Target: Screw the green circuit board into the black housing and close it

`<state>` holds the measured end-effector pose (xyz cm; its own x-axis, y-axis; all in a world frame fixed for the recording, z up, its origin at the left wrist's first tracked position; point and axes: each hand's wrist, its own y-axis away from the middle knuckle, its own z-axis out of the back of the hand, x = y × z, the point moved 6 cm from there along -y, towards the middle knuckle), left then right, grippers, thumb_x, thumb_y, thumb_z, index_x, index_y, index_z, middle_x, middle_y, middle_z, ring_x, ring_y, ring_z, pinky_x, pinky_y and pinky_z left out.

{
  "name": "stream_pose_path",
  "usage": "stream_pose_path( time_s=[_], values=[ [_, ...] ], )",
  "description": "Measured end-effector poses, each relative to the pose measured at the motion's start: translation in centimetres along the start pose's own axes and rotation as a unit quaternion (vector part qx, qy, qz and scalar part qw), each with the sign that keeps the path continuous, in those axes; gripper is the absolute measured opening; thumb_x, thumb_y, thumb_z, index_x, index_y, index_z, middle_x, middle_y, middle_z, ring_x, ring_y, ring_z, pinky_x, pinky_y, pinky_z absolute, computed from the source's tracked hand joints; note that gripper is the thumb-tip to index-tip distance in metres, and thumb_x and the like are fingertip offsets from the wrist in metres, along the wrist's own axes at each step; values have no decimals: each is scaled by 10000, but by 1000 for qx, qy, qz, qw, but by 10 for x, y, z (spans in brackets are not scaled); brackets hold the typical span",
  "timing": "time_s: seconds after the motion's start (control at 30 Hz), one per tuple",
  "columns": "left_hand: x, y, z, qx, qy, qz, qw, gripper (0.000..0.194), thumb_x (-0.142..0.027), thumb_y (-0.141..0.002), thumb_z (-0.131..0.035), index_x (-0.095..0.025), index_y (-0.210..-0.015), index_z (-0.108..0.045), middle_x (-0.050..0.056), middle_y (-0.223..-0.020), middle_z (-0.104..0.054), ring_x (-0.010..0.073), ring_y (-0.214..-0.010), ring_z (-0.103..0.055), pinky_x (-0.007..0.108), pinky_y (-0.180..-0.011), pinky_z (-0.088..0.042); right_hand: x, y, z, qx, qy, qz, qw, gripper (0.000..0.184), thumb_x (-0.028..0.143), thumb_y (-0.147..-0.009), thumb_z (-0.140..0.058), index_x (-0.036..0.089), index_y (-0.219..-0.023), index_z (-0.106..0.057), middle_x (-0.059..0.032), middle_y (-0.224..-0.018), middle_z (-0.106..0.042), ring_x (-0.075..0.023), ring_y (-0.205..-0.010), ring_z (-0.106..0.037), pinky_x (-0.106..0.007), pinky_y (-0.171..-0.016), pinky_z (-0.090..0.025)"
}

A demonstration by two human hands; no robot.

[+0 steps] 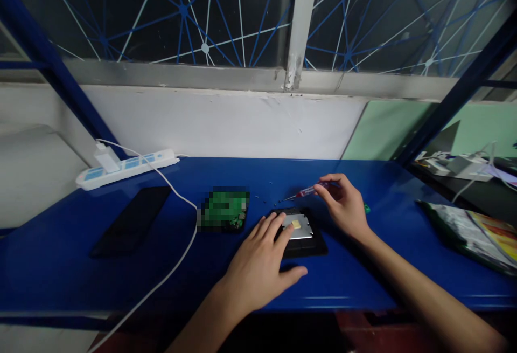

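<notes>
A small black device (304, 246) with a silver metal plate (299, 227) lies on the blue table (355, 283). My left hand (258, 264) rests flat on the device's left side, fingers spread. My right hand (343, 205) pinches a thin red-handled screwdriver (307, 191), its tip pointing left near several tiny dark screws (278, 201) on the table just beyond the device. A green circuit board (224, 210), partly blurred, lies left of the device.
A dark phone (133, 221) lies at left with a white cable (177, 256) running past it from a white power strip (125, 167) by the wall. A packet (472, 232) lies at the right edge. Blue frame posts (456, 99) flank the table.
</notes>
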<state>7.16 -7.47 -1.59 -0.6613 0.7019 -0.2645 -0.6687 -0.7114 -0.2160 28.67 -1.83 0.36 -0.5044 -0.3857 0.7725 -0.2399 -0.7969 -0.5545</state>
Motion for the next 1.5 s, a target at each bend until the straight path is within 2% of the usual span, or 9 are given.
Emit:
stream_pose_path(
  time_s=[0.63, 0.93, 1.13, 1.23, 1.37, 1.5],
  values=[
    [0, 0, 0, 16, 7, 1, 1000, 650, -574, -940, -578, -185, -1448, -467, 153, -1568, -402, 377, -1445, -373, 576, -1137, -393, -2, 1, -5, 17, -17, -3, 1000, 282, 452, -846, -701, 232, -994, -606, -47, -927, -689, -199, -768, -713, -368, -740, -569],
    [0, 0, 2, 11, 10, -4, 1000, 635, -562, -946, -578, -173, -1438, -477, 161, -1563, -408, 377, -1438, -385, 589, -1132, -396, 1, 1, -2, 5, -21, -6, 1000, 289, 453, -842, -711, 228, -991, -607, -42, -911, -696, -201, -775, -711, -376, -755, -570],
    [4, 0, 1, -11, 22, -4, 1000, 558, -519, -950, -596, -216, -1409, -504, 125, -1551, -436, 344, -1435, -401, 564, -1131, -414, 5, -1, 5, -24, -54, -12, 998, 275, 435, -841, -712, 231, -1004, -625, -32, -882, -688, -192, -768, -695, -376, -764, -576],
    [6, 1, 1, -20, 19, -4, 1000, 476, -438, -958, -601, -215, -1374, -533, 112, -1537, -458, 328, -1429, -414, 549, -1131, -423, 9, -4, 10, -41, -75, -16, 996, 279, 425, -843, -707, 227, -1026, -632, -20, -846, -674, -175, -720, -677, -358, -722, -576],
    [9, 1, 3, -37, 9, -7, 999, 369, -229, -946, -559, -213, -1315, -562, 88, -1501, -505, 294, -1410, -448, 527, -1139, -425, 12, -7, 15, -51, -86, -24, 995, 269, 394, -870, -672, 213, -1067, -640, -6, -789, -650, -146, -663, -636, -328, -678, -546],
    [10, 0, 4, -61, 12, -8, 998, 264, -240, -950, -555, -215, -1211, -584, 90, -1454, -543, 284, -1378, -485, 530, -1134, -432, 8, -10, 17, -58, -98, -47, 992, 288, 401, -875, -652, 203, -1085, -647, -8, -788, -644, -140, -653, -619, -321, -656, -523]
  ],
)
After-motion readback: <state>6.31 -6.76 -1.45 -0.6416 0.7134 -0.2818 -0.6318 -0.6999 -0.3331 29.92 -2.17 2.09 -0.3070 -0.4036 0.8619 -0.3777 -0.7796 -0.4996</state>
